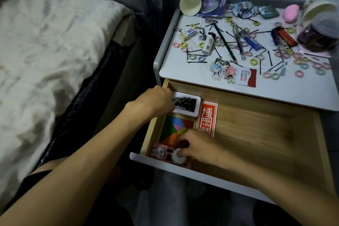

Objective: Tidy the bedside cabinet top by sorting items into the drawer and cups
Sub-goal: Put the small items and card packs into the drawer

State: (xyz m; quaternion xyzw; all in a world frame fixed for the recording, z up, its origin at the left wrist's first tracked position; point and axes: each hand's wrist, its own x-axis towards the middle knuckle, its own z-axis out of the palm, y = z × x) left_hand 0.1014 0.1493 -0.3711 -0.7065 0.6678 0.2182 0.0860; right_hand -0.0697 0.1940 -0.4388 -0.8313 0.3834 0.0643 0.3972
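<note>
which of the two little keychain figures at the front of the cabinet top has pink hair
The right-hand figure, beside the red and white card. Its hair is pink, while the left-hand figure has blue hair.

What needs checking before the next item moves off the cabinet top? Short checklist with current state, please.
1. Drawer open with bare floor: ok.
2. Left hand free: not ok, it holds the white-framed box at the drawer's back left.
3. Right hand free: not ok, it pinches a round white piece over the pink tray.
4. Back-left paper cup standing ready: cannot tell; its mouth faces the camera.
5. Cabinet top sorted: not ok, a pencil, hairpins and hair rings lie scattered.
</note>
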